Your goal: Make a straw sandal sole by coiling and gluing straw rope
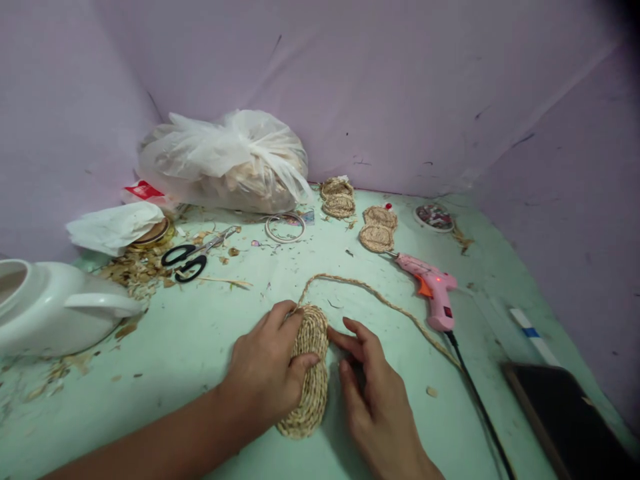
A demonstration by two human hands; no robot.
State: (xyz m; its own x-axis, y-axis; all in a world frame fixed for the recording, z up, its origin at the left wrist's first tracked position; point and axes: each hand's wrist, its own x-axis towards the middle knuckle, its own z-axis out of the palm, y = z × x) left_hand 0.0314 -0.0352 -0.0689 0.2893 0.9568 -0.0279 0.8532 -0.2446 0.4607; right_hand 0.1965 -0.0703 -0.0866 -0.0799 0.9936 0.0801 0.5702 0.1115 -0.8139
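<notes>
A coiled, sole-shaped piece of braided straw (313, 380) lies on the pale green table in front of me. My left hand (273, 363) grips it from the left, with the thumb on top and the fingers at its upper left edge. At its right edge is my right hand (373, 393), fingers apart and one fingertip at or very near the braid. From the top of the piece a loose straw cord (370, 287) arcs away to the right. A pink glue gun (434, 287) with a lit red light lies beyond the cord, its nozzle pointing up and left.
Black-handled scissors (193, 258), a white ring (285, 228) and a tied plastic bag (235, 167) lie farther back. Two small woven slippers (379, 229) (338, 197) are near the wall. A white jug (65, 307) lies left; a dark phone (565, 413) lies right, near the glue gun's cable (477, 397).
</notes>
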